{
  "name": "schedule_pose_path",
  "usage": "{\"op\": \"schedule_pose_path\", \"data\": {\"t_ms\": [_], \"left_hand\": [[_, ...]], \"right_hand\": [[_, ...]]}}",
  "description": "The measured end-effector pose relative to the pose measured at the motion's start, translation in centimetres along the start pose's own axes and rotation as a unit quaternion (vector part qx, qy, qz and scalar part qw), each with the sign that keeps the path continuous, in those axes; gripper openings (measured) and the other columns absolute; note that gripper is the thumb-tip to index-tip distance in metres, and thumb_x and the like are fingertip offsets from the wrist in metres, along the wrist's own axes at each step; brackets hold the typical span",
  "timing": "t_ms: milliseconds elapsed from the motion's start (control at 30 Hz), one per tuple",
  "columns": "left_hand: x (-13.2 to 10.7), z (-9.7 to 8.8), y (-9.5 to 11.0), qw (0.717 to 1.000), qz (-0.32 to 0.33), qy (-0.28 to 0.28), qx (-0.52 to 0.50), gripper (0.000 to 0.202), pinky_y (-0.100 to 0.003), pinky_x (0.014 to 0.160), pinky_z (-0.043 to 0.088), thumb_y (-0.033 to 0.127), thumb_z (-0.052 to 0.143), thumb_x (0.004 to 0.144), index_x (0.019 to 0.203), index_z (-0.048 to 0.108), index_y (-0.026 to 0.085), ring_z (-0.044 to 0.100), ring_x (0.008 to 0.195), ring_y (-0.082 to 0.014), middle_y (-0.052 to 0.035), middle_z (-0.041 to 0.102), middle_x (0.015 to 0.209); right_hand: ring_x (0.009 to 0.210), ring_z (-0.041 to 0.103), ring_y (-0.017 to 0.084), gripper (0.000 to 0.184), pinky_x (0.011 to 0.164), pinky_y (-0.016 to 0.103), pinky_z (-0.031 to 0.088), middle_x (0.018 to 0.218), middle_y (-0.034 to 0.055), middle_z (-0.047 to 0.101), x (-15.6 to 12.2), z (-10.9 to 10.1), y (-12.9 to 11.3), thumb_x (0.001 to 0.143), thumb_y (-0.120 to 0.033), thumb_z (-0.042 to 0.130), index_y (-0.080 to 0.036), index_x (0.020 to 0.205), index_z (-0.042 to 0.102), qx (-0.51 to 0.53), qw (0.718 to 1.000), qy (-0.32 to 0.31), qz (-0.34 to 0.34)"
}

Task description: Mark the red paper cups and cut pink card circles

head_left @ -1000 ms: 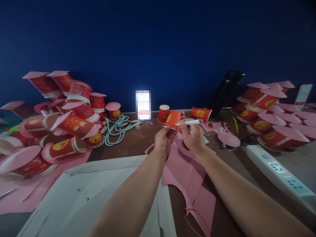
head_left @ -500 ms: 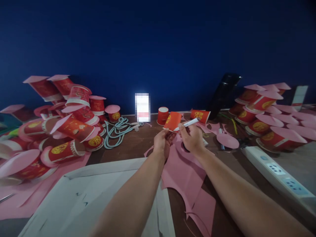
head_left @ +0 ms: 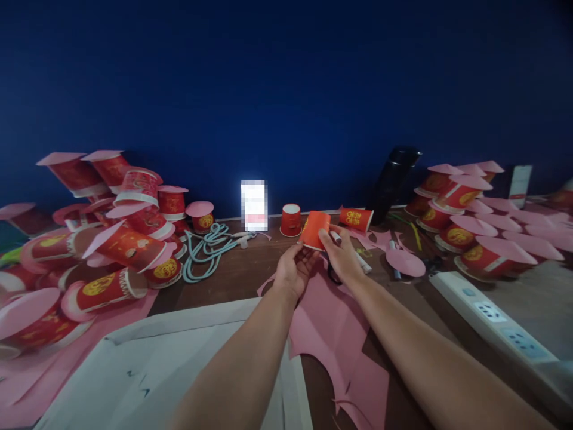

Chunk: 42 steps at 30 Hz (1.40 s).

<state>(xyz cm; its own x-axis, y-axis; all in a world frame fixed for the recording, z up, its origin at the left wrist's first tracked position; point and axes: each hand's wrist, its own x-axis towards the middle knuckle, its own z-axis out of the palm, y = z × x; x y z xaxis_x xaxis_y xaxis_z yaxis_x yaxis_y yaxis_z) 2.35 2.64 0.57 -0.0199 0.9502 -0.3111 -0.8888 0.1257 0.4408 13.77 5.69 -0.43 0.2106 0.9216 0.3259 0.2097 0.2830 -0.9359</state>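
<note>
My left hand [head_left: 293,268] is closed round the rim of a red paper cup [head_left: 315,229], held up above the brown table. My right hand [head_left: 344,258] is closed on a white pen [head_left: 335,236] right beside the cup; only a short piece of the pen shows between the fingers. Below both hands a cut pink paper sheet [head_left: 331,325] lies on the table.
Piles of red cups with pink paper lids stand at the left [head_left: 111,239] and right [head_left: 465,221]. A coiled blue-green cord [head_left: 208,248], a lit phone [head_left: 253,205], loose red cups [head_left: 290,220], a black bottle [head_left: 394,179], a white power strip [head_left: 496,316] and a white board [head_left: 170,364] lie around.
The pen has swung from pointing out to the right to being tucked in against the cup, mostly hidden by my fingers. My view has tilted up slightly.
</note>
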Motion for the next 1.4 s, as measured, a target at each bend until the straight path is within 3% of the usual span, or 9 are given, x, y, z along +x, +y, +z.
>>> {"op": "schedule_pose_path", "data": {"t_ms": [100,233,333,467,567,667,733,933,1400], "left_hand": [[-0.1,-0.1,-0.3,1.0,-0.008,-0.023,0.015,0.004,-0.027,0.071,0.056,0.012,0.06,0.077,0.077,0.064,0.011,0.064,0.068,-0.0128,-0.0064,0.066,0.073],[-0.2,-0.4,-1.0,0.993,0.009,-0.095,0.065,0.01,-0.023,0.075,0.053,0.016,0.069,0.073,0.082,0.067,0.012,0.064,0.073,-0.0107,-0.0056,0.068,0.081],[0.0,-0.6,-1.3,0.988,0.015,-0.117,0.099,0.01,-0.02,0.075,0.052,0.015,0.072,0.069,0.077,0.067,0.012,0.063,0.071,-0.0083,-0.003,0.067,0.077],[0.5,-0.7,-1.2,0.993,0.029,-0.053,0.103,0.004,-0.019,0.07,0.052,0.013,0.068,0.071,0.075,0.066,0.012,0.062,0.066,-0.008,-0.0026,0.066,0.073],[0.8,-0.6,-1.0,0.995,0.044,-0.005,0.088,0.004,-0.02,0.069,0.053,0.01,0.063,0.073,0.075,0.066,0.012,0.062,0.066,-0.0082,-0.0037,0.067,0.077],[0.8,-0.4,-1.0,0.995,0.058,-0.006,0.076,0.008,-0.021,0.073,0.052,0.006,0.06,0.074,0.074,0.066,0.011,0.062,0.068,-0.008,-0.0042,0.067,0.079],[0.6,-0.3,-1.0,0.995,0.064,-0.017,0.073,0.008,-0.02,0.075,0.051,0.005,0.061,0.074,0.071,0.064,0.011,0.061,0.068,-0.0071,-0.0031,0.065,0.076],[0.3,-0.3,-1.0,0.995,0.065,-0.042,0.069,0.006,-0.02,0.082,0.048,0.006,0.062,0.073,0.072,0.064,0.012,0.06,0.073,-0.0066,-0.0026,0.064,0.079],[1.0,-0.6,-1.2,0.993,0.064,-0.056,0.08,0.005,-0.022,0.082,0.046,0.009,0.062,0.075,0.072,0.065,0.012,0.06,0.073,-0.0087,-0.0033,0.065,0.076]], "right_hand": [[0.087,0.066,0.02,0.049,0.077,0.035,0.053,0.096,0.0071,0.067,-0.2,0.3,0.1,0.073,-0.051,0.068,-0.019,0.108,0.056,0.034,0.999,0.015,0.017],[0.083,0.066,0.02,0.056,0.075,0.035,0.054,0.093,0.0057,0.067,-0.1,0.4,0.4,0.071,-0.052,0.069,-0.019,0.113,0.052,0.052,0.997,0.039,0.034],[0.085,0.065,0.021,0.058,0.077,0.038,0.054,0.096,0.0078,0.067,0.1,0.2,0.6,0.073,-0.056,0.065,-0.018,0.115,0.052,0.012,0.999,0.036,0.013],[0.1,0.062,0.024,0.043,0.091,0.045,0.049,0.113,0.0139,0.062,0.3,-0.4,0.5,0.088,-0.048,0.049,-0.016,0.117,0.052,-0.104,0.982,0.08,-0.133],[0.103,0.061,0.022,0.038,0.093,0.045,0.048,0.117,0.013,0.061,0.1,-0.9,0.0,0.094,-0.037,0.039,-0.019,0.127,0.047,-0.126,0.958,0.081,-0.245],[0.107,0.059,0.023,0.034,0.093,0.046,0.048,0.117,0.0097,0.063,-0.6,-1.1,-0.8,0.093,-0.033,0.044,-0.025,0.126,0.05,-0.156,0.927,0.056,-0.338],[0.104,0.06,0.023,0.03,0.092,0.044,0.049,0.113,0.0081,0.065,-1.1,-1.1,-1.2,0.092,-0.031,0.048,-0.025,0.121,0.055,-0.174,0.915,0.024,-0.363],[0.093,0.063,0.02,0.018,0.085,0.036,0.051,0.096,0.0074,0.069,-1.7,-0.9,-1.9,0.092,-0.027,0.049,-0.02,0.102,0.063,-0.185,0.918,0.012,-0.349],[0.093,0.065,0.021,0.021,0.083,0.037,0.051,0.095,0.0093,0.069,-1.9,-0.4,-1.5,0.093,-0.031,0.045,-0.019,0.096,0.061,-0.214,0.918,-0.021,-0.333]]}}
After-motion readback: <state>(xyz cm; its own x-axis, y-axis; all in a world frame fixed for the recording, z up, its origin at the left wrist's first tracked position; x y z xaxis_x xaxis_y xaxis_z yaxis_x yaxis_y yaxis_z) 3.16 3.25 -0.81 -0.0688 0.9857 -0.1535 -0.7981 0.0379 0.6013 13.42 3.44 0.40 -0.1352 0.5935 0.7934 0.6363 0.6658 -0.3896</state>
